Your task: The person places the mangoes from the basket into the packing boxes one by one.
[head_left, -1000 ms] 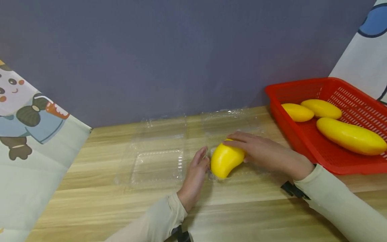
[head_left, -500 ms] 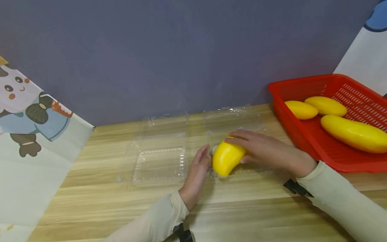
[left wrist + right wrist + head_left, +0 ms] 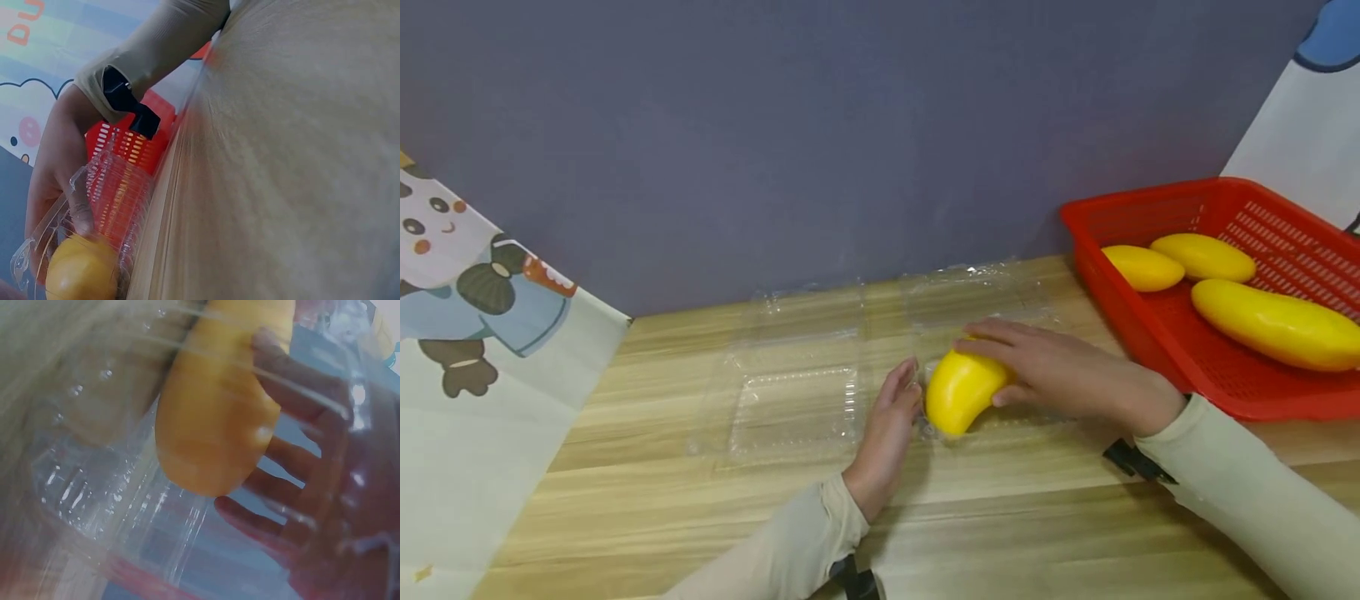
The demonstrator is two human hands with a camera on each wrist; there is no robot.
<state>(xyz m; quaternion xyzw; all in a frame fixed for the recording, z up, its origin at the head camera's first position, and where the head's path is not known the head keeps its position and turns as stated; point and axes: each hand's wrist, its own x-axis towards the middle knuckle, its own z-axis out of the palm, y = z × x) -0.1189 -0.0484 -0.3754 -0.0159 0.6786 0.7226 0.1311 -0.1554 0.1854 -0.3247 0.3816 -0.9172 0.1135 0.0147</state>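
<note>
In the head view a smooth yellow mango (image 3: 958, 392) stands tilted over the tray of the right-hand clear plastic clamshell box (image 3: 973, 300). My right hand (image 3: 1045, 367) grips the mango from above, thumb on its near side and fingers round its far side. Through the clear plastic, the right wrist view shows these fingers (image 3: 281, 469) spread along the mango (image 3: 212, 419). My left hand (image 3: 887, 425) rests at this box's left side, its fingers extended close beside the mango. A second clamshell box (image 3: 797, 408) lies opened on its left.
A red basket (image 3: 1150, 354) stands at the right, holding two smaller mangoes (image 3: 1202, 256) and one longer, larger mango (image 3: 1273, 325). A grey wall (image 3: 820, 158) rises behind the wooden table (image 3: 760, 517). Printed panels (image 3: 482, 400) close off both sides.
My right thumb has shifted slightly left along the mango, which stays in that hand over the same box. The left hand has stayed beside the box.
</note>
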